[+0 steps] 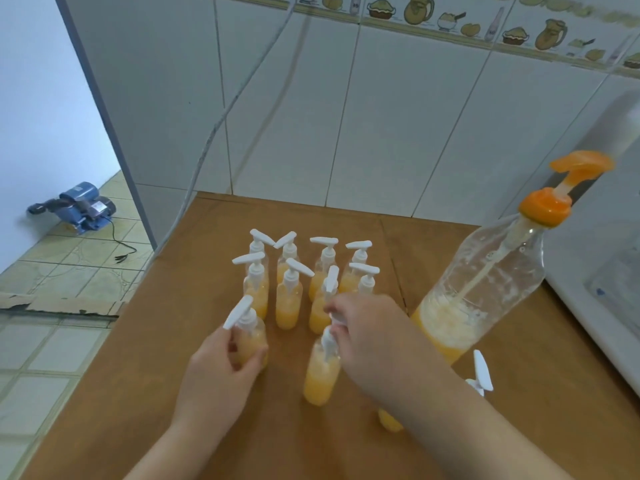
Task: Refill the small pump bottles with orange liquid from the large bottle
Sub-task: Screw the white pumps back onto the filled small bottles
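Clear glossy plastic pump bottles stand on a matt brown wooden table before glazed wall tiles.

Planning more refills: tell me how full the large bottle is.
Mostly empty. The large bottle is clear from its orange pump cap down, with orange liquid only in the bottom part.

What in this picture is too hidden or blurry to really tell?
Head view only:
- Small bottle under the right forearm: mostly covered, fill level unknown.
- Pump top at the right hand: motion-blurred, grip unclear.
- White appliance: cut off by the right edge.
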`<state>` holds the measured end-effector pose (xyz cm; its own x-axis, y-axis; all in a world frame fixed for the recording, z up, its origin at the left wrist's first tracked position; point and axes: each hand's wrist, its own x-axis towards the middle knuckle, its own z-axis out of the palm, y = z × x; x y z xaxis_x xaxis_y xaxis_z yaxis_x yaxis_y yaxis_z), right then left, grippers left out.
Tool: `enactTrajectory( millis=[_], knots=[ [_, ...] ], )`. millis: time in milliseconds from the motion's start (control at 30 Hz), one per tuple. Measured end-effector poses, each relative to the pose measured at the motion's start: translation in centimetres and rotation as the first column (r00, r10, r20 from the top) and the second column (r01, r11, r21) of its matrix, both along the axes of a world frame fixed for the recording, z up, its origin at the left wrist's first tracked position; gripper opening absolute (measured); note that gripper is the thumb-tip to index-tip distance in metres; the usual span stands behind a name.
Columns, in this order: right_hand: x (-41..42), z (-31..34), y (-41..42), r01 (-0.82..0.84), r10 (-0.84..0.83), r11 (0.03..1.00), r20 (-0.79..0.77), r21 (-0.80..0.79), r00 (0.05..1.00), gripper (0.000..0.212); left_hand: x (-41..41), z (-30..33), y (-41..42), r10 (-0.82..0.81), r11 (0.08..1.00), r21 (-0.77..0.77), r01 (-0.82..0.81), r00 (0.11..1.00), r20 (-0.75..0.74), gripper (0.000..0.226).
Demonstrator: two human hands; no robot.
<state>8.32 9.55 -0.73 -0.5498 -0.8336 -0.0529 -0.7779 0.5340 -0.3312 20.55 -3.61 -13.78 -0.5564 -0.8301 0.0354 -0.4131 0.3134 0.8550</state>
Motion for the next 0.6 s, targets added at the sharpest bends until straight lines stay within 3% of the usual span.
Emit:
enactTrajectory(
  millis=[233, 600],
  knots=[
    [-1.4, -1.9, -5.5, -0.066, 0.071, 0.996, -0.066, 0.065, 0.995, 0.024, -0.3, -0.2, -2.3, -0.088, 0.996, 0.03, 0.086, 0.99, 0.107, 0.02],
    [-2.4, -1.8, -5.4, -0.137, 0.138, 0.99, -0.046, 0.026, 0.989, 0.032, -1.7, 0.1, -2.8, -0.149, 0.989, 0.047, 0.142, 0.967, 0.206, 0.027]
  ],
)
